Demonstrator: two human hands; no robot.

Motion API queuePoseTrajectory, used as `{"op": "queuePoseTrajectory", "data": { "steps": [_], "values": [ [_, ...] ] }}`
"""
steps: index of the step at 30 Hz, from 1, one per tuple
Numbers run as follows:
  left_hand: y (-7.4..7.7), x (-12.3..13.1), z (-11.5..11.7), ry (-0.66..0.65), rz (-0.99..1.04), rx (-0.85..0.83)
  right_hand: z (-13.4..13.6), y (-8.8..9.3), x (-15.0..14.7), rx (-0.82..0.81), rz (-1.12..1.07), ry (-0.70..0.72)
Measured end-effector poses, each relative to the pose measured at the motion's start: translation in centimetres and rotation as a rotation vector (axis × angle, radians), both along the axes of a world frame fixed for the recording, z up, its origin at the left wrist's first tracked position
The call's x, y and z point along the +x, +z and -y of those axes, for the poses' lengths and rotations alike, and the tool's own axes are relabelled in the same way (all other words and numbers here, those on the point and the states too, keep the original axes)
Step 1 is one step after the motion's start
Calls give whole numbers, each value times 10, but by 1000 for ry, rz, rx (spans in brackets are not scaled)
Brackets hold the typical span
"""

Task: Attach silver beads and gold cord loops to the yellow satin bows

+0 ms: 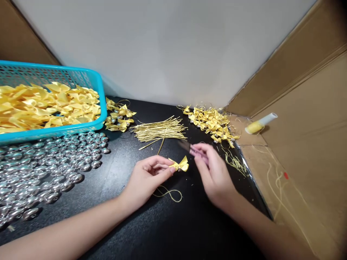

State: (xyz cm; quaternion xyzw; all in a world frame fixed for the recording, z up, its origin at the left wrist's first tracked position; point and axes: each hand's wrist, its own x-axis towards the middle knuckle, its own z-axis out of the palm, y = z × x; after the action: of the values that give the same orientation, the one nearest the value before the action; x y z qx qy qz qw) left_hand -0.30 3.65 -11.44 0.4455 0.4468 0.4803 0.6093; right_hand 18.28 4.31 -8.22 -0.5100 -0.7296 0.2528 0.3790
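Between the thumb and fingers of my left hand (150,173) is a yellow ribbon bow (182,164). A thin gold cord (175,195) curls on the black tabletop just below that hand. My right hand (214,171) is closed around small snips (199,153) with pinkish handles; their dark blades are blurred and point left, apart from the bow. Beyond both hands lies a bundle of cut gold cords (159,130). One cord from it reaches down toward my left fingers.
At the left, a turquoise basket (104,97) holds many yellow bows, with silver beads (62,162) spread before it. Beaded bows (210,122) are heaped back right, others (119,117) beside the basket. Cord scraps (235,162) and a spool (256,126) lie right. Cardboard walls (306,97) flank the table.
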Motion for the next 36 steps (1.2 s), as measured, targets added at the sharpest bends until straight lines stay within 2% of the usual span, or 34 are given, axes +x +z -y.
{"op": "queuePoseTrajectory", "data": {
  "steps": [3, 6, 11, 36],
  "values": [
    [0, 1, 1, 13, 22, -5, 34, -13, -1, 29, 137, 10],
    [0, 1, 2, 25, 32, -30, 44, -25, -1, 117, 288, -2],
    [1, 0, 4, 0, 58, -45, 38, -29, 2, 214, 392, -21],
    [2, -2, 3, -17, 56, -65, 35, -27, 7, 271, 433, -36]
  ]
}}
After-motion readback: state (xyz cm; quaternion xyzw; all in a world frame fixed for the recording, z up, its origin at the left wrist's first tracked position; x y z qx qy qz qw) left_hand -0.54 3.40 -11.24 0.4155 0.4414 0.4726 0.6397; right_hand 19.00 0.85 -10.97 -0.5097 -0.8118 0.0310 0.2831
